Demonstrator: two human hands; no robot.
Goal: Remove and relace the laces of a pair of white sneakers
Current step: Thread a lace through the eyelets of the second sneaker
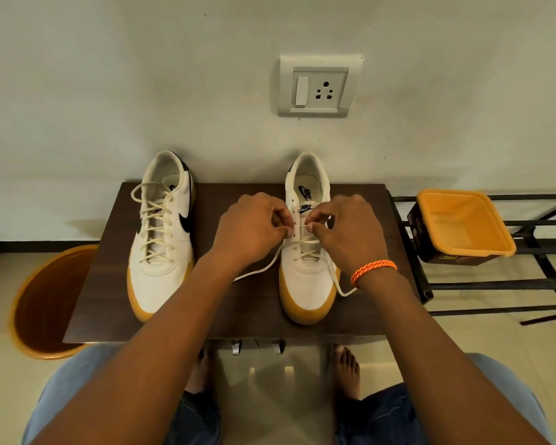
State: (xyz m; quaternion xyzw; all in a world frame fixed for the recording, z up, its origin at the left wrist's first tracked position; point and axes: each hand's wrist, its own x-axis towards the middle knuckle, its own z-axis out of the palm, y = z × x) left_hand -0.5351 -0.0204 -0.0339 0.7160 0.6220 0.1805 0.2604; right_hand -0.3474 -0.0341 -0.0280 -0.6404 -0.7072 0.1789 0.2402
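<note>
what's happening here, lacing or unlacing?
Can't tell direction from one frame. Both hands, left hand and right hand, pinch the cream lace at the middle eyelets of the right-side white gum-soled sneaker; only its lower rows are laced. The left-side matching sneaker sits fully laced on the dark wooden table.

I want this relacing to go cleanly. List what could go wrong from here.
1. Both lace ends trail loose across the table; either forearm could snag one, perhaps undoing the lower crossings.
2. The left hand and right hand crowd the right sneaker and hide its upper eyelets, so one might be skipped.
</note>
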